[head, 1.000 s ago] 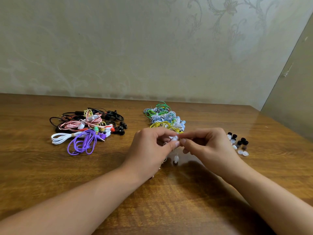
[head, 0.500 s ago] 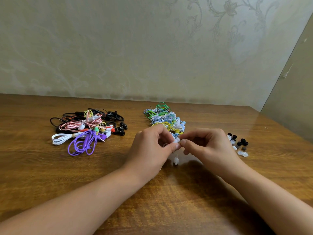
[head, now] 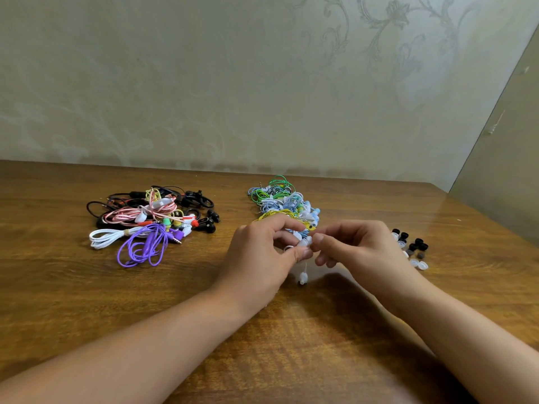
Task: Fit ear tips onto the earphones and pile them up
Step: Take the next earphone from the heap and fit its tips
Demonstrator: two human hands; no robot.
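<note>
Holding: my left hand (head: 262, 258) pinched a white earbud (head: 304, 243) between thumb and curled fingers, above the table (head: 291, 345) near its middle.
Right hand: my right hand (head: 358, 252) met the left at the bud, its thumb and forefinger closed on the bud's tip; whether an ear tip sat between them I could not tell.
Dangling bud: the pair's second white earbud (head: 302, 277) hung on its thin cord below my left thumb, close to the wood.
Near room: bare brown wood lay between my forearms and toward me, and a wide strip ran left of my left arm.
Far edge: the table ended at a pale patterned wall (head: 262, 83); its right side ran along a plain panel (head: 501, 170) that slanted in from the right.
Left pile: a tangle of black, pink, white and purple earphones (head: 145, 220) lay well left of my hands, the purple loops nearest me.
Middle pile: green, blue, white and yellow earphones (head: 283, 199) were heaped just behind my fingers, partly hidden by them.
Loose tips: black and clear ear tips (head: 411, 246) were scattered on the wood just right of my right hand, with nothing holding them together.
</note>
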